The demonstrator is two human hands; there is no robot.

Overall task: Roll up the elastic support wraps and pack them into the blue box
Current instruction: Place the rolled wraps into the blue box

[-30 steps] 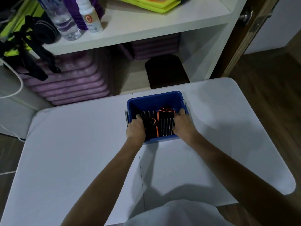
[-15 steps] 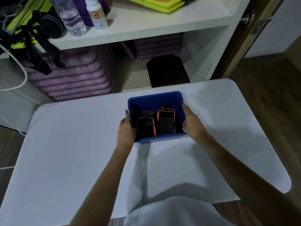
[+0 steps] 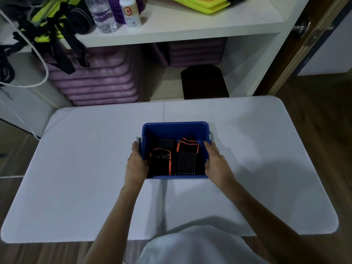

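The blue box point(image 3: 175, 128) stands on the white table point(image 3: 85, 168), near its middle. Inside it lie several rolled black elastic wraps point(image 3: 187, 162) with white stripes; two of them have orange edging point(image 3: 188, 147). My left hand point(image 3: 136, 164) lies flat against the box's left side, fingers straight along the wall. My right hand point(image 3: 216, 163) presses against the right side in the same way. Both thumbs sit near the rim.
Behind the table is a white shelf unit point(image 3: 190, 29) with a water bottle point(image 3: 101, 14), a white bottle point(image 3: 130, 12), black straps point(image 3: 57, 44) and yellow-green mats. Purple mats point(image 3: 95, 82) are stacked below. A wooden door frame point(image 3: 304, 40) rises at right.
My hands left the wraps inside the box and moved to its outer sides. The box has since slid toward me, away from the table's far edge.
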